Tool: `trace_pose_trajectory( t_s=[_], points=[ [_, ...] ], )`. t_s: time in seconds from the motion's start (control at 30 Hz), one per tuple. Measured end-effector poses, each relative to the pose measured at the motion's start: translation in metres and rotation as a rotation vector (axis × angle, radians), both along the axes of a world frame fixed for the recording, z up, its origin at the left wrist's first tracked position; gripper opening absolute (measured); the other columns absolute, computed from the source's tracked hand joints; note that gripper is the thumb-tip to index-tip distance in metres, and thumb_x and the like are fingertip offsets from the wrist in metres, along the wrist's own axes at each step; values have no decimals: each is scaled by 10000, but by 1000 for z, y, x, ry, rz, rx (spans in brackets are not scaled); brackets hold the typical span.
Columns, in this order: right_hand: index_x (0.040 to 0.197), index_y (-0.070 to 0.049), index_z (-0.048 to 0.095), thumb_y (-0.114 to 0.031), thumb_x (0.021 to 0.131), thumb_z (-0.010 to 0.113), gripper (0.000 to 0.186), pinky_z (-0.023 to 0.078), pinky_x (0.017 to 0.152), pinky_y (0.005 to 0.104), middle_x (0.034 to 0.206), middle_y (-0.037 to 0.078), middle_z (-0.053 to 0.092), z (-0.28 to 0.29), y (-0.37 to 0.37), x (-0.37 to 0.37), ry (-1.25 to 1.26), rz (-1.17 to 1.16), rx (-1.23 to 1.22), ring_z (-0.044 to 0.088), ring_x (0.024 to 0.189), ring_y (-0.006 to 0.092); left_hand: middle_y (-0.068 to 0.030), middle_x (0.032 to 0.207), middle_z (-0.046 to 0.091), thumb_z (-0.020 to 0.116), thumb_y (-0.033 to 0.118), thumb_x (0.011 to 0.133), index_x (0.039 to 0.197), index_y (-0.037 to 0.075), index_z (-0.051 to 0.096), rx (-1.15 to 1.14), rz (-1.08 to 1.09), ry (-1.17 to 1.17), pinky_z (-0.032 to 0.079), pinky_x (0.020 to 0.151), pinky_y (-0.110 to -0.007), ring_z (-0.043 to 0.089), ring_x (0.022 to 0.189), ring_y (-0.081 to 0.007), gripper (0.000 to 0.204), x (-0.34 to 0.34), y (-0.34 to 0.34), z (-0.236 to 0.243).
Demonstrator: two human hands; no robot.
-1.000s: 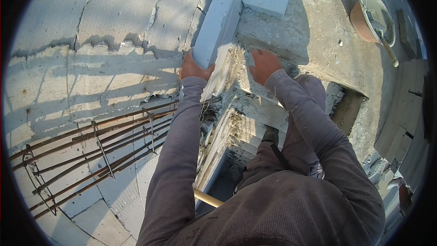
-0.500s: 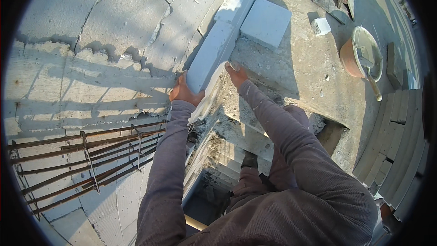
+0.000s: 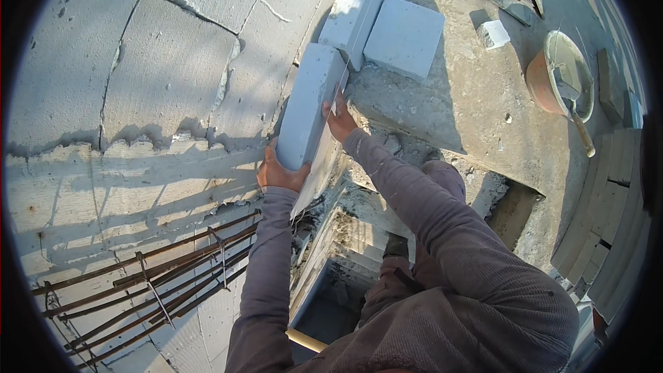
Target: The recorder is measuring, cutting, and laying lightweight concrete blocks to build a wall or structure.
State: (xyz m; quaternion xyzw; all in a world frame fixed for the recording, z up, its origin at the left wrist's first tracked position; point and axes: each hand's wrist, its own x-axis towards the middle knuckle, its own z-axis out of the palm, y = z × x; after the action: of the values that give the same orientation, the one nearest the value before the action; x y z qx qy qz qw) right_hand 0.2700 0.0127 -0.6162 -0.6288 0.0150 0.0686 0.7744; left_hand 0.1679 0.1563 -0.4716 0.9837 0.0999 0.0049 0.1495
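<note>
A long white aerated concrete block lies on the wall top between my two hands. My left hand grips its near end, thumb on the end face and fingers along the left side. My right hand presses its fingers against the block's right side, beside a thin taut string line. Beyond it another white block continues the row. The held block's far end sits slightly left of that block, at an angle to it.
A square white block rests on the concrete at right, near a small offcut. Farther right stands a mortar bucket with a trowel. Rusty rebar sticks out at lower left. Below me is a deep opening.
The block has turned, its far end now out of line with the row. My right hand has moved left onto its side. My left hand still holds the near end.
</note>
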Motion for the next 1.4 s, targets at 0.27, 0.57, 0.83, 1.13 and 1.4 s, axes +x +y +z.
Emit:
trace_pose_trajectory(
  t_s=[0.27,0.57,0.83,1.13,1.4],
  points=[
    [1564,-101,-57,-531,987,470,892,183,1197,421,1598,248,83,-5,-2,-5,68,43,-1,127,1486,343,-193,1098,668,846,348,598,1350,63,463,-70,-17,10,521,891,-420,673,991,-348,891,4,5,-5],
    [1563,-118,-93,-415,1041,420,790,243,1172,375,1604,196,111,-7,1,-16,175,16,152,234,1445,306,-195,1189,620,812,347,640,1404,88,395,-86,-70,83,534,850,-422,673,969,-361,909,3,12,-18],
    [1567,-148,-89,-399,1040,439,787,236,1173,378,1604,177,138,5,-8,-22,171,85,127,239,1441,297,-192,1254,587,813,359,655,1431,98,375,-137,-51,94,521,894,-418,650,1038,-358,929,3,19,-21],
    [1574,-247,-40,-517,1006,455,801,260,1112,499,1599,131,196,0,-2,-21,228,66,163,260,1447,304,-196,1230,597,819,354,657,1404,50,383,-124,-32,110,526,891,-417,647,1045,-361,917,5,27,-26],
    [1560,-93,179,-412,1013,493,707,429,1023,379,1446,136,437,3,1,-27,148,-45,154,490,1255,268,-225,1245,598,855,362,611,1431,75,363,-134,-43,110,504,969,-423,623,1105,-362,999,6,30,-23]
  ],
)
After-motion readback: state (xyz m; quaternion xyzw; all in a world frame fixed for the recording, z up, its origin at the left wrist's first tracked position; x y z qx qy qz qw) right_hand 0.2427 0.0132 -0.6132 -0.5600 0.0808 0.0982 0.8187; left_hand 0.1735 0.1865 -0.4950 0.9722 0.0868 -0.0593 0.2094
